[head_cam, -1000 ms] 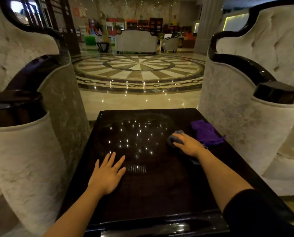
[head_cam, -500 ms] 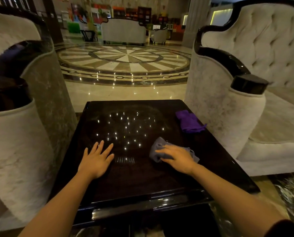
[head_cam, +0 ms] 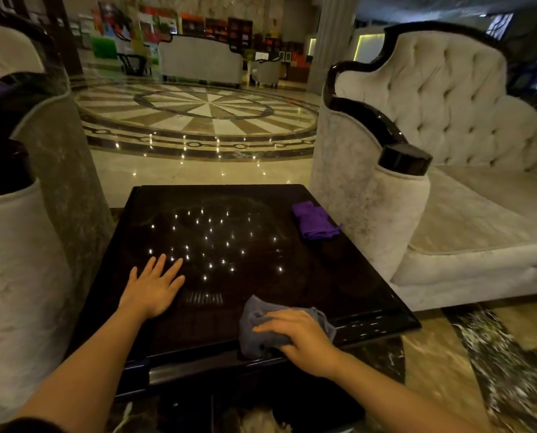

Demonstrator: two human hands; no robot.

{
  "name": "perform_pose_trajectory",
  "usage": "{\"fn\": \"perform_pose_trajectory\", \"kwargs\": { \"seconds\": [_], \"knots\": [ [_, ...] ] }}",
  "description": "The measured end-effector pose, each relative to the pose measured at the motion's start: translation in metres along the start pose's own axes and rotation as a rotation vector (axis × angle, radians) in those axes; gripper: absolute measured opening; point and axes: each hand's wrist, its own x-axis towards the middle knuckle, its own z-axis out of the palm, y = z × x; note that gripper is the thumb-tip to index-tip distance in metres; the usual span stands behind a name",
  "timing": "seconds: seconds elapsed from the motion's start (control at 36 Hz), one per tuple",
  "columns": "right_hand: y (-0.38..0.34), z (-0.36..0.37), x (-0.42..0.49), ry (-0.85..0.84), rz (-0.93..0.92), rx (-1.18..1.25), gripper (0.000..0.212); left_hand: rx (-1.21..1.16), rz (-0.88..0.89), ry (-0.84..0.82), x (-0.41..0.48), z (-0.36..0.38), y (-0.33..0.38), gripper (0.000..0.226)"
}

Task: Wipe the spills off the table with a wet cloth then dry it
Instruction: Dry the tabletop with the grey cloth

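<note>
The right hand [head_cam: 304,337] presses a grey cloth [head_cam: 261,326] flat at the glossy black bench's [head_cam: 323,282] 5 o'clock edge, its grip loosely closed over it. The left hand [head_cam: 153,287] lies splayed, holding nothing, at 8 o'clock; a purple cloth [head_cam: 315,220] sits at 2 o'clock.

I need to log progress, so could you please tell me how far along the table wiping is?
Wiping is under way: the right hand presses the grey cloth on the table at its near edge, and the left hand lies flat. Faint smears show farther back. The purple cloth lies untouched, so drying is probably still to do.
</note>
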Motion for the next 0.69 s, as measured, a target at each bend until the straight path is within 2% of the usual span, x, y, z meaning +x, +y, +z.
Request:
{"fn": "perform_pose_trajectory", "kwargs": {
  "seconds": [0.11,0.22,0.28,0.39,0.44,0.5,0.56,0.58,0.69],
  "knots": [
    [0.002,-0.021,0.005,0.056,0.006,0.111,0.035,0.003,-0.008,0.002,0.001,0.001,-0.002,0.054],
    [0.022,-0.064,0.021,0.313,0.114,0.065,0.030,-0.005,-0.001,0.014,0.002,0.001,0.000,0.053],
    [0.039,-0.085,0.031,0.415,0.223,0.014,0.029,-0.008,0.001,0.021,0.003,0.001,0.000,0.053],
    [0.073,-0.101,0.050,0.460,0.504,-0.107,0.033,0.006,-0.008,0.038,0.005,0.002,-0.002,0.053],
    [0.086,-0.098,0.057,0.408,0.647,-0.186,0.045,0.003,-0.006,0.036,0.005,0.002,-0.003,0.053],
    [0.099,-0.090,0.060,0.189,0.780,-0.236,0.058,0.002,-0.005,0.038,0.006,0.002,-0.005,0.053],
    [0.112,-0.080,0.059,-0.031,0.870,-0.230,0.062,0.006,-0.003,0.037,0.006,0.002,-0.006,0.053],
    [0.117,-0.075,0.058,-0.087,0.886,-0.233,0.061,0.010,-0.001,0.035,0.007,0.003,-0.006,0.053],
    [0.122,-0.070,0.054,-0.124,0.874,-0.283,0.057,0.006,-0.004,0.023,0.006,0.004,-0.006,0.053]
  ]
}}
